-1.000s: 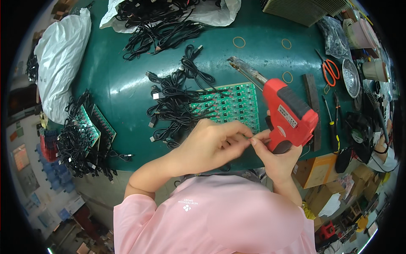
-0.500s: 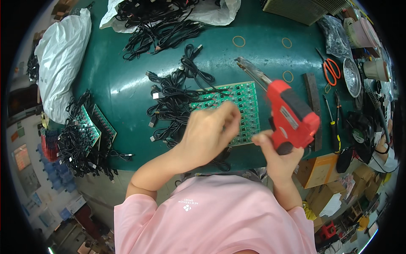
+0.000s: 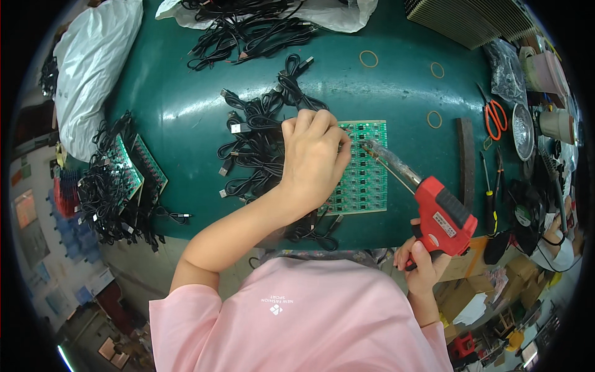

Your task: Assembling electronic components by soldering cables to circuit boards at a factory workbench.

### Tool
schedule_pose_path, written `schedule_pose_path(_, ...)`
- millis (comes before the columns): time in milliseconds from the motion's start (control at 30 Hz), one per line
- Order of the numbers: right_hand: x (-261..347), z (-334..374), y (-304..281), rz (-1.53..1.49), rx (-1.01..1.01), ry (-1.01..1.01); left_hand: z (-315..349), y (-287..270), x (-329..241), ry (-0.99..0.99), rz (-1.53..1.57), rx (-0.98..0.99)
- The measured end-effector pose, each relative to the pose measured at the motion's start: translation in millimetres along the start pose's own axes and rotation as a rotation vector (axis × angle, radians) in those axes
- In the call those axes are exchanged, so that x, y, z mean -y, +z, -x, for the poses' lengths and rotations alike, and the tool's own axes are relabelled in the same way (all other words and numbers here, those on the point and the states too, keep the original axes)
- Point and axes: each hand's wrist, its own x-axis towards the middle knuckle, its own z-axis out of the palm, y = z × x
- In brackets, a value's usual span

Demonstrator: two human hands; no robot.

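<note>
A green circuit board panel (image 3: 375, 186) with rows of small dark chips lies on the table before me. My left hand (image 3: 313, 158) rests over its left part, fingers curled and pinched together near the upper rows; what they hold is hidden beneath them. My right hand (image 3: 423, 263) grips the handle of a red and black soldering gun (image 3: 441, 217). The gun slants up to the left, and its thin metal tip is over the board's upper middle, close to my left fingertips. Coiled black cables (image 3: 260, 161) with plugs lie along the board's left side.
More cables (image 3: 248, 37) spill from a white bag at the back. At left, boards with cables attached (image 3: 127, 180) stand by a white sack (image 3: 96, 74). Rubber bands (image 3: 369, 59), a dark bar (image 3: 465, 161), orange-handled scissors (image 3: 495, 119) and a screwdriver (image 3: 490, 204) lie rightward.
The soldering gun has come down and toward me, its tip now over the board. My left hand has moved up and slightly right to the upper rows. The whole view has shifted a little.
</note>
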Motion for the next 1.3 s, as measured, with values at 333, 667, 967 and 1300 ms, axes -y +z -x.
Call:
schedule_pose_path(333,-5,-3,-1,-0.116,0.026,0.057,0,2,2,0.007,0.006,-0.004)
schedule_pose_path(667,-7,-4,0,-0.134,0.039,0.071,-2,4,2,0.02,-0.002,-0.016)
schedule_pose_path(967,5,-1,1,0.046,0.027,0.041,-3,4,2,0.023,-0.007,-0.015)
schedule_pose_path(1300,0,-1,0,0.007,-0.04,-0.032,-3,2,1,0.033,-0.019,-0.003)
